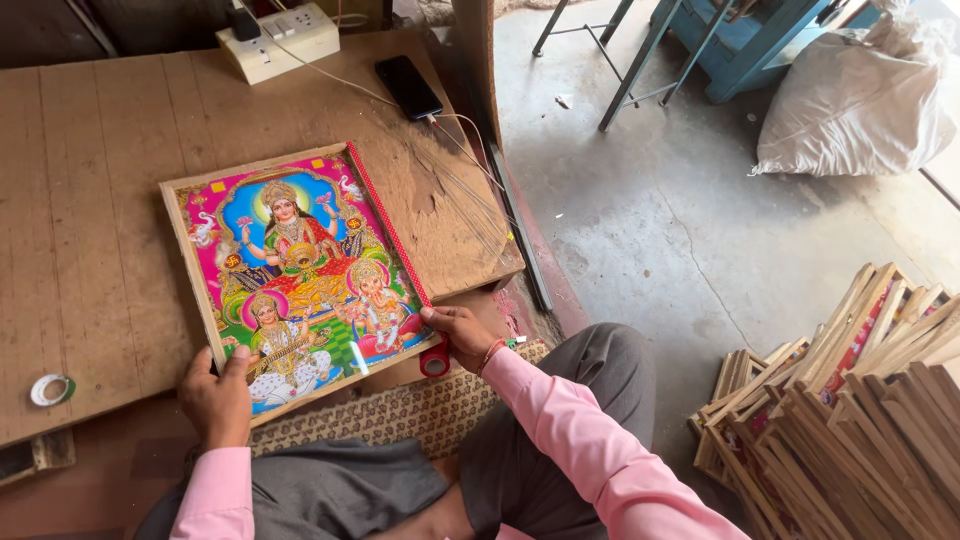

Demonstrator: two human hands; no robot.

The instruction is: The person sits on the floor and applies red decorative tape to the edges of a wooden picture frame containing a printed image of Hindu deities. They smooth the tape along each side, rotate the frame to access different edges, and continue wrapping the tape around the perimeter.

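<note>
Your left hand (215,398) grips the near corner of the colourful wood-framed devotional picture (300,270), fingers clamped on its edge. Right hand (462,335) pinches the red tape roll (435,360) against the frame's right side.

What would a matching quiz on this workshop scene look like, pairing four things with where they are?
Things:
1. framed picture
2. black phone
3. white sack
4. red tape roll

Places:
A. on the concrete floor, top right
B. at the right hand, by the picture's near right corner
C. flat on the wooden board, held at its near edge by the left hand
D. near the board's far edge, beside the white power strip

Pairs: 1-C, 2-D, 3-A, 4-B
</note>
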